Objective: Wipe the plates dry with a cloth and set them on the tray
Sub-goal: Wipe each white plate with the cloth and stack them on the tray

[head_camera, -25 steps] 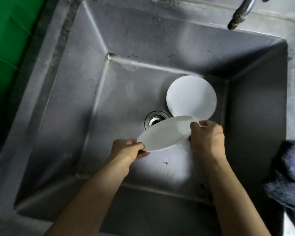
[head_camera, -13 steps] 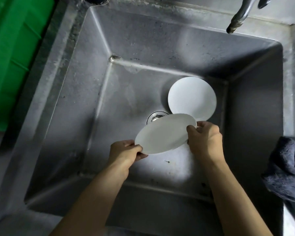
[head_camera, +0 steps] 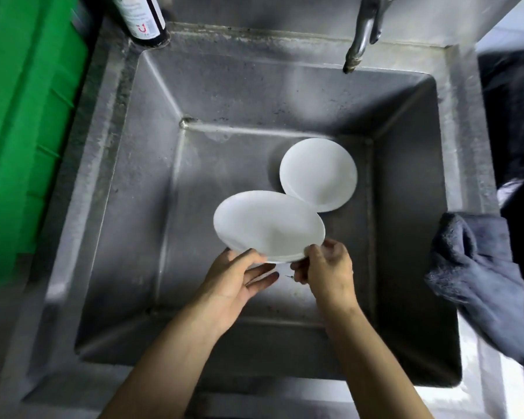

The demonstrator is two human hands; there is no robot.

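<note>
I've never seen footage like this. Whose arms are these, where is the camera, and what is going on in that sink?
There is no machine here: a person wears a wide-angle camera on the head, looking down at their own arms. Both hands hold one white plate above a steel sink: the left hand supports its near edge with fairly straight fingers, and the right hand pinches the rim. A second white plate lies on the sink floor. A dark grey cloth hangs over the sink's right edge. A tap sticks out above, a dark bottle stands at the back left corner, and something green lies left.
</note>
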